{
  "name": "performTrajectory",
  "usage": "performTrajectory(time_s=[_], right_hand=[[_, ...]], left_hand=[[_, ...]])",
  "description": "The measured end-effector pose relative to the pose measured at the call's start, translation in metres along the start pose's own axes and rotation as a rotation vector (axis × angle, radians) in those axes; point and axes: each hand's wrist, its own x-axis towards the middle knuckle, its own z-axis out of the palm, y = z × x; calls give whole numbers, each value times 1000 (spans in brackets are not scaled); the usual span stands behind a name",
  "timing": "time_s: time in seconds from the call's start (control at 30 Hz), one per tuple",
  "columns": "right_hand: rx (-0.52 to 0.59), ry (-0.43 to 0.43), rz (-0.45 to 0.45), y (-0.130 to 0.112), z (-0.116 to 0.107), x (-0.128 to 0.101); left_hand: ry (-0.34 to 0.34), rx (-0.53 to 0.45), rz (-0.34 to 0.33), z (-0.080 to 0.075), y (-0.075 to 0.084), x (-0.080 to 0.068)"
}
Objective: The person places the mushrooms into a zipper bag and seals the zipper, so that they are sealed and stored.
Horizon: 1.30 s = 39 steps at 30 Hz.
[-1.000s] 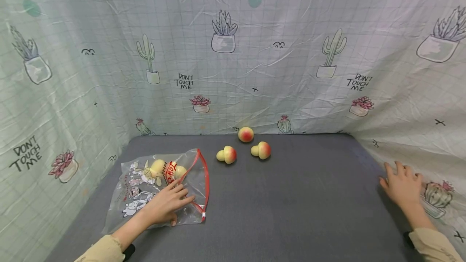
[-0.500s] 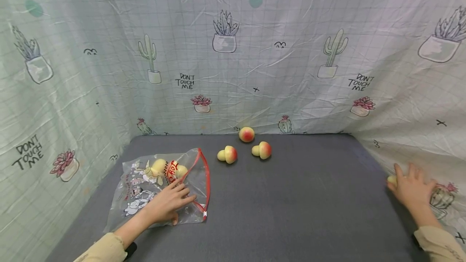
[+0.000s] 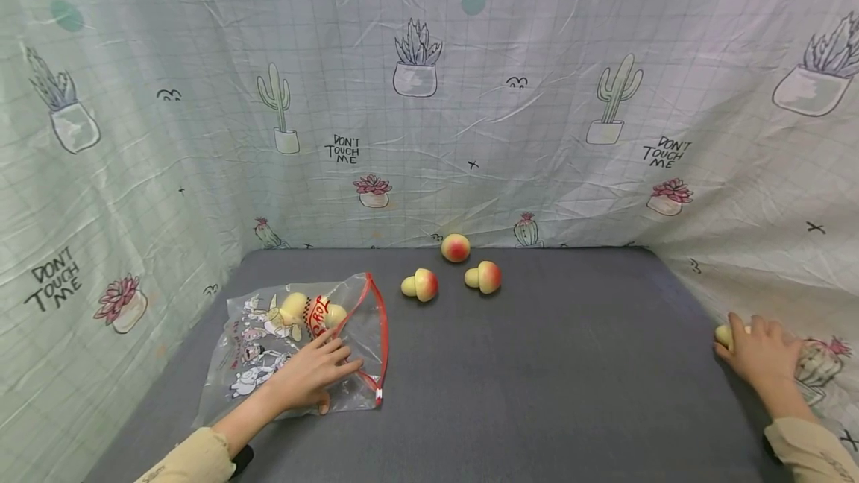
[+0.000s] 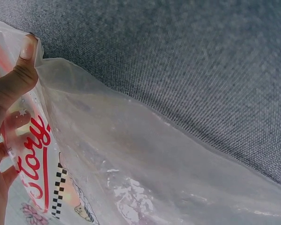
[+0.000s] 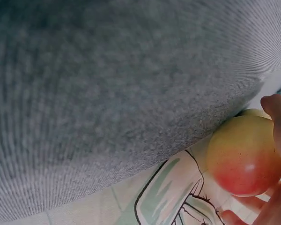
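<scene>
While the left hand [image 3: 315, 371] is lying over a clear plastic zip bag with red edging and cartoon prints [image 3: 278, 330], its thumb and fingers are pinching some plastic near the mouth, going by the left wrist view. I'm guessing that grip is for holding the floppy opening apart, since the red edges are bowing away from each other. The bag is sitting on the left of the dark grey fabric-covered table [image 3: 537, 379], mouth facing right, closed end pointing left, so its long axis is running roughly side to side. Some pale yellow rounded lumps [image 3: 293, 305] are showing through.

Way over on the right, the right hand [image 3: 761, 349] is curling round a yellow mushroom-shaped toy with a red-blushed cap [image 5: 243, 157], right where the table is meeting the white cactus-print cloth [image 3: 416, 140]. Thumb and fingers are straddling the cap, probably because it's the fattest part to grab. Its stem seems to be pointing inward, long axis lying more or less flat. Can't tell whether it's touching the table.

Three lookalikes are sitting at the back: a left toy [image 3: 423, 285] and a right toy [image 3: 488, 277] are aiming their stems left, while a rear toy [image 3: 455, 248] is showing its red end, stem hidden.
</scene>
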Motion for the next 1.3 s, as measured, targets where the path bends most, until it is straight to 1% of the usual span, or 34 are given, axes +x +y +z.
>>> performTrajectory(time_s=[0.17, 0.3, 0.53, 0.67, 0.77, 0.93, 1.17, 1.3], right_hand=[[-5, -28, -14, 0, -1, 2], [1, -33, -19, 0, -2, 3], [1, -60, -9, 0, -6, 6], [-11, -66, -25, -1, -6, 7], [-16, -73, -47, -1, -6, 8], [-23, -64, -75, -3, -7, 9], [-11, -23, -76, -5, -5, 8], [13, -18, -66, -6, -4, 6]], left_hand=[[-8, 9, -3, 0, 0, 1], [-19, 22, 0, -1, 0, 3], [-62, 52, 9, -1, 1, 5], [-78, 60, 8, -1, 1, 5], [-73, 59, 8, -2, 2, 4], [-42, 62, 10, 0, 1, 2], [-24, 60, 9, 1, 0, 1], [-24, 66, 12, 1, 1, 1]])
